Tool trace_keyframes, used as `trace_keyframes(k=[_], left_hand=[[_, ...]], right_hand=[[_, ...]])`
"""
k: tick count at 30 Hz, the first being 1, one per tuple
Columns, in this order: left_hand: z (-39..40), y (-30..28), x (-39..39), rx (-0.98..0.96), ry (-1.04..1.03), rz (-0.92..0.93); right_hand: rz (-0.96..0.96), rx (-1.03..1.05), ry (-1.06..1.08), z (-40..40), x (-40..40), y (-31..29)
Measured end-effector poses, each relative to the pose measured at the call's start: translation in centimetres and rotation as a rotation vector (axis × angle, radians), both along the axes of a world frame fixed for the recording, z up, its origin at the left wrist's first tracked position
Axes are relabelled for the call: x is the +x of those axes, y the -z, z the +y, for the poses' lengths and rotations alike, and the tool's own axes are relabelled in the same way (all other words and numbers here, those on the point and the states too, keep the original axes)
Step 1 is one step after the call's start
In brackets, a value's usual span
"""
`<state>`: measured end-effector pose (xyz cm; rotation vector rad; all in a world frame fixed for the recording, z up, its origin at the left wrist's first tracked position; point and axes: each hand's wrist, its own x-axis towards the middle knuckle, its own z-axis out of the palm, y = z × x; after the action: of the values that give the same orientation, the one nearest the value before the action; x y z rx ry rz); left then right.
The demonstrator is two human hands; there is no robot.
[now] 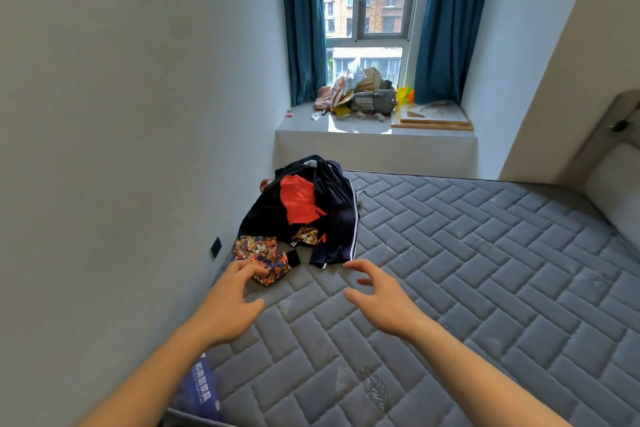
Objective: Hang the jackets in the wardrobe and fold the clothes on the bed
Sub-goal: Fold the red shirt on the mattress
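A heap of clothes lies on the bare grey quilted mattress near the left wall. A dark navy jacket with white side stripes drapes over the heap, with a red garment on top. A floral patterned piece lies at the front of the heap. My left hand hovers with loosely curled fingers just at the floral piece's near edge, holding nothing. My right hand reaches out with spread fingers just short of the jacket's hem, also holding nothing.
The grey wall runs close along the bed's left side, with a dark socket low on it. A window ledge beyond the bed carries bags, boxes and a wooden board. Blue curtains frame the window. A padded headboard stands at right.
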<state>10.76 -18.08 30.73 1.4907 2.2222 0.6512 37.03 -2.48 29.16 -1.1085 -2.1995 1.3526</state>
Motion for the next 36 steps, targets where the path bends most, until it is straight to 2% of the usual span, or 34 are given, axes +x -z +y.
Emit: trace_keyframes(k=[11, 18, 25, 31, 36], left_hand=[[6.3, 1.1, -5.9, -0.001, -0.104, -0.011], [10.6, 3.6, -11.1, -0.156, -0.099, -0.043], [14.5, 9.5, -19.4, -0.413, -0.101, -0.095], [17.7, 16.3, -27.0, -0.528, -0.017, -0.141], [22.5, 22.8, -32.5, -0.613, 0.050, -0.109]], right_hand=[[-0.014, -0.029, -0.058, 8.9, -8.0, 1.7], [-0.057, -0.023, -0.003, 13.1, -11.5, 4.6], [-0.167, -0.118, 0.079, 14.4, -16.3, 10.0], [-0.262, -0.161, 0.151, 16.0, -22.1, 14.2], [-0.306, -0.150, 0.161, 19.0, -27.3, 18.7]])
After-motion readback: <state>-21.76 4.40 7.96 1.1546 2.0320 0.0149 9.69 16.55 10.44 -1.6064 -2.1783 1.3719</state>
